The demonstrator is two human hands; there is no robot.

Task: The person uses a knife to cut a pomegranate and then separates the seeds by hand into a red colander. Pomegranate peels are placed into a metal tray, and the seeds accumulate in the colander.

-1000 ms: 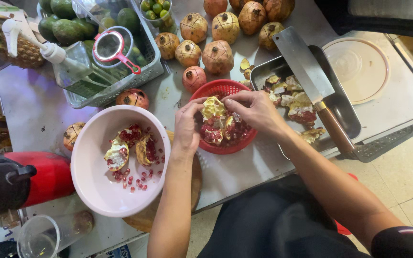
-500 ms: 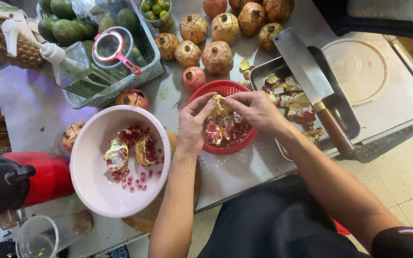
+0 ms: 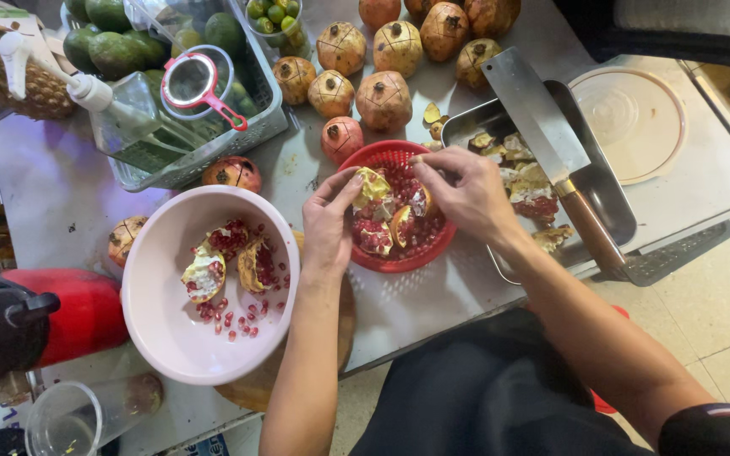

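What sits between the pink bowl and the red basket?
In the head view, the left hand and forearm lie between the pink bowl and the red basket, fingertips on the opened pomegranate.

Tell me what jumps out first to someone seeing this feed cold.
Both hands meet at the centre: the left hand and right hand grip a broken-open pomegranate over a red basket of seeds. Left of it sits a big pink bowl with more pieces, and to the right a cleaver lies across a metal tray of peel.
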